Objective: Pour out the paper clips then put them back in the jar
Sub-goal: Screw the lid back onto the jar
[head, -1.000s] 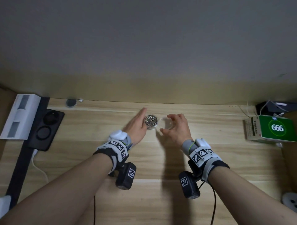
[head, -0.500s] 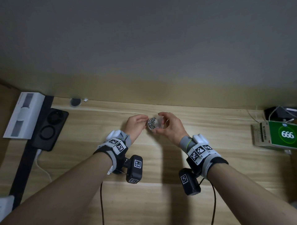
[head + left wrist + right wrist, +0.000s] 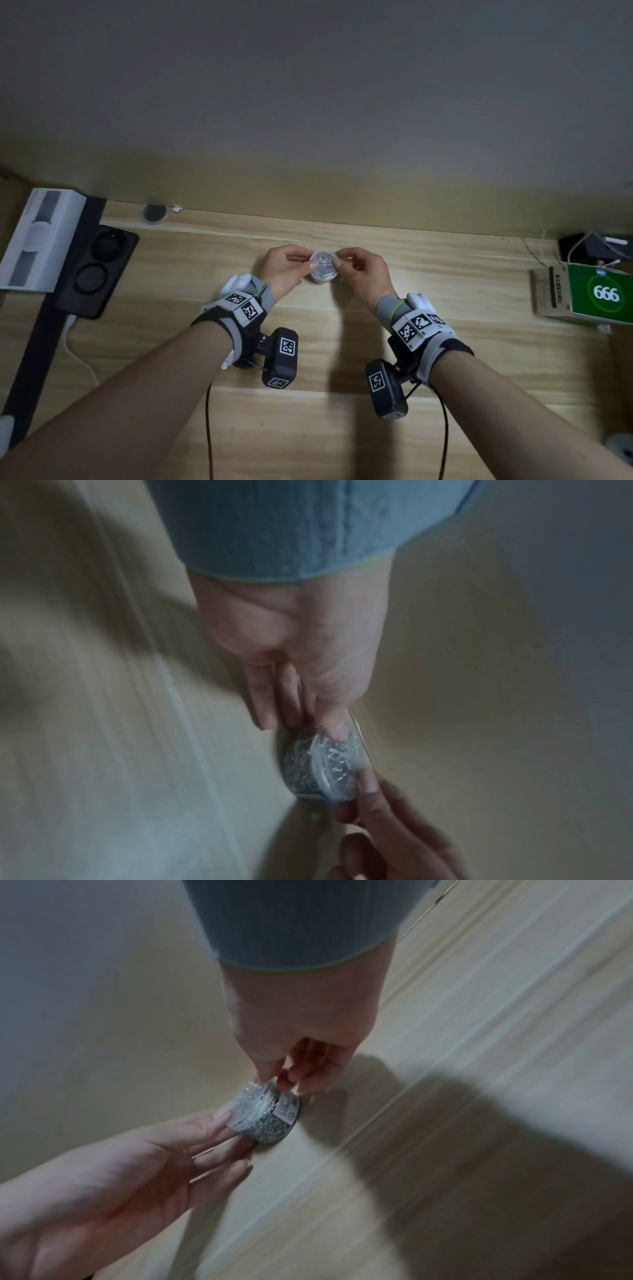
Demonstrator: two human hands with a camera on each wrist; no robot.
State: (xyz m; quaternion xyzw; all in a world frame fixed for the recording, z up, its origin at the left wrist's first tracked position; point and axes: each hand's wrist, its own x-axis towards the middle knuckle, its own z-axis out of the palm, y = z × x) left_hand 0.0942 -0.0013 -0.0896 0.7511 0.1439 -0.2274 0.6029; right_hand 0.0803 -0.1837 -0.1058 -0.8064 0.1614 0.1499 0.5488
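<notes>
A small clear round jar (image 3: 323, 270), full of silver paper clips (image 3: 270, 1127), is at the back middle of the wooden desk (image 3: 445, 274), with its clear lid (image 3: 253, 1104) on top. My left hand (image 3: 303, 267) pinches the jar from the left, thumb (image 3: 337, 723) on the lid and fingers (image 3: 219, 1126) along its side. My right hand (image 3: 342, 265) pinches the lid's rim from the right with thumb and fingertips (image 3: 268, 1077). I cannot tell whether the jar rests on the desk or hovers just above it.
The wall rises just behind the jar. A green box marked 666 (image 3: 599, 294) sits at the right edge, with a black box and cables (image 3: 592, 246) behind it. At the left lie a black two-ring pad (image 3: 96, 270) and a white device (image 3: 41, 240).
One second ago the jar stood open with the lid apart in my right hand. Both hands then came together, and the lid now sits on the jar between them.
</notes>
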